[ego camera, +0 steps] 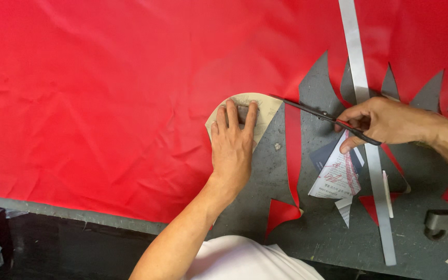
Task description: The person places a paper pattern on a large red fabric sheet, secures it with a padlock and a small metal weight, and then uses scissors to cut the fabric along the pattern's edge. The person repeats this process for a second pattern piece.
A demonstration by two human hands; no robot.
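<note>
Left hand [233,147] flat mid-frame, fingers spread, pinning a tan pattern [265,111] on red fabric [105,93], right hand [385,121] at right closed round scissors [317,112], blades open at the pattern's edge, metal ruler [361,88] behind, folded paper [336,176] below

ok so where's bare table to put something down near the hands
Bare grey table lies along the near edge, between the red scrap and the metal ruler. It is crowded between the left hand and right hand: scissors, folded papers, red strips.
</note>
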